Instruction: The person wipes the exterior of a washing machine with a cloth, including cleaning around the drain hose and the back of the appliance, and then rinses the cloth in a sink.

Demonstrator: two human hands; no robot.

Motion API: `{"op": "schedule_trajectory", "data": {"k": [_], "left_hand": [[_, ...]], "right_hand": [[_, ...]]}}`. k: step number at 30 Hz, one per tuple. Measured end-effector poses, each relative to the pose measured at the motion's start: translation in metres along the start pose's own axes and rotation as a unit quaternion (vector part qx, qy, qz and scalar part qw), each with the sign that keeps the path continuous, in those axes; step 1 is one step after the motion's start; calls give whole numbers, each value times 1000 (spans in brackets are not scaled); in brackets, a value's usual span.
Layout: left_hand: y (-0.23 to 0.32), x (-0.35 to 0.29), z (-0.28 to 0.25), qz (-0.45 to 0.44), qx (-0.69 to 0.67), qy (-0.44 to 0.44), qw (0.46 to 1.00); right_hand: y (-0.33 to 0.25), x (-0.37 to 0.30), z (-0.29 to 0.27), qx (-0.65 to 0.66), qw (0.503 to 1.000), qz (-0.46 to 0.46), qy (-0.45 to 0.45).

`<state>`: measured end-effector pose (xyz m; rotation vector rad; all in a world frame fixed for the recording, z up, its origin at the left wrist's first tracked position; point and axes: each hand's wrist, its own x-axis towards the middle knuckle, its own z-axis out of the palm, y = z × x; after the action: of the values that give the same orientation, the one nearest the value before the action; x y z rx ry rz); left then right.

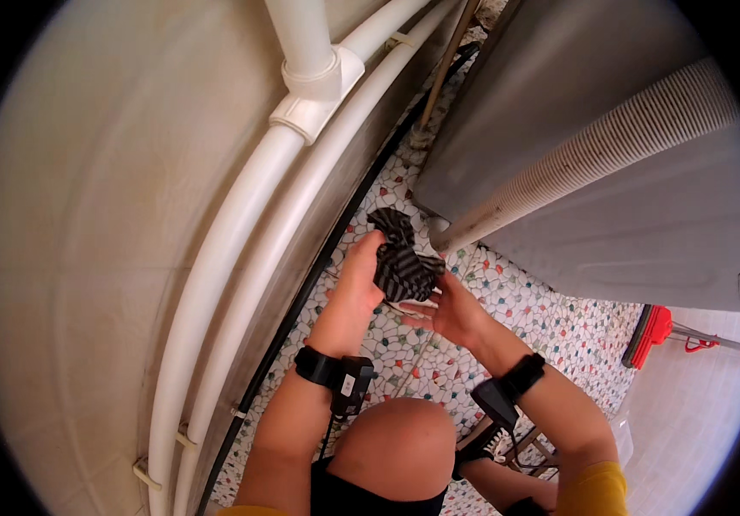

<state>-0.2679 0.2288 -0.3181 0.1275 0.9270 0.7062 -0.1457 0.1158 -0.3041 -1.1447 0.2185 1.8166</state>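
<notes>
A crumpled dark cloth with grey stripes [406, 271] hangs above the floor between my two hands. My left hand [360, 271] is closed on its left side, the thumb lying against the fabric and the other fingers mostly hidden. From the right, my right hand [456, 314] touches the cloth's lower right edge. Its fingers are spread and stretch leftward just below the cloth. Black straps with small boxes sit on both wrists.
White pipes [245, 198] run along the wall at left, above a black hose [301, 297]. A ribbed grey drain hose [594, 155] slants down beside a large grey appliance [628, 232]. A red squeegee-like mop head [656, 335] rests at right on the pebble-patterned floor [525, 310].
</notes>
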Motion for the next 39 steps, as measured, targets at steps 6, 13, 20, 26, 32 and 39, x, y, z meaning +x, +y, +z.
{"op": "schedule_trajectory", "data": {"k": [6, 13, 20, 26, 32, 39], "left_hand": [[-20, 9, -14, 69, 308, -106, 943], [-18, 13, -23, 78, 430, -40, 899], [-26, 75, 16, 500, 501, -118, 696], [-48, 106, 12, 387, 724, -116, 559], [-27, 140, -10, 241, 741, 2, 626], [-44, 159, 6, 125, 645, -106, 746]], "right_hand": [[1, 28, -2, -92, 994, -63, 15], [-6, 14, 5, -73, 996, -48, 28], [-12, 2, -29, -213, 977, -30, 13], [-20, 13, -48, -193, 977, -92, 20], [-22, 18, -35, -198, 980, -31, -17], [-25, 16, -55, -176, 984, -32, 15]]}}
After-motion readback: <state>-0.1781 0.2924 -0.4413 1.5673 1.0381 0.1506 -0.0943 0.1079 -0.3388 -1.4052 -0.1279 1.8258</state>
